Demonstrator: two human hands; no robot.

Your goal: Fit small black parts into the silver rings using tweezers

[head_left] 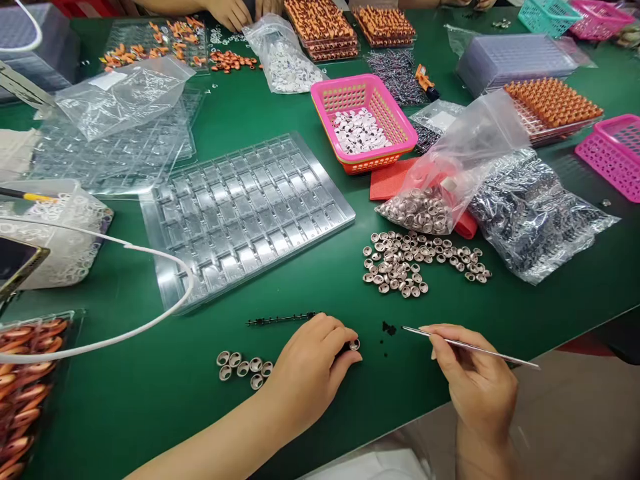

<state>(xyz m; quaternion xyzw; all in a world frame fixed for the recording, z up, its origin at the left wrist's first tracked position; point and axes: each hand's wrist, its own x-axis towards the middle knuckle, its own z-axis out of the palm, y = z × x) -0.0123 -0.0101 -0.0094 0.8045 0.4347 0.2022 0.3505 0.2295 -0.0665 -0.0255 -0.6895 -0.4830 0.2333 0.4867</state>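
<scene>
My left hand (313,363) rests on the green table, its thumb and fingers closed around a small round silvery metal cap (355,345) with a dark hole. In my right hand (480,383) is a pair of metal tweezers (510,360), its tip pointing left, just beside a few tiny black pieces (387,328). Behind my left hand lies a thin black strip with small prongs (277,320), partly hidden by the hand. Several matching caps (243,369) sit left of my wrist. A larger spread of caps (400,263) lies farther back on the right.
A clear compartment tray (250,213) lies ahead on the left. Beyond are a pink basket (323,93) of white discs and a plastic bag of caps (425,207). A white cable (150,327) loops across the left side. Another person's hands (230,12) are at the far edge.
</scene>
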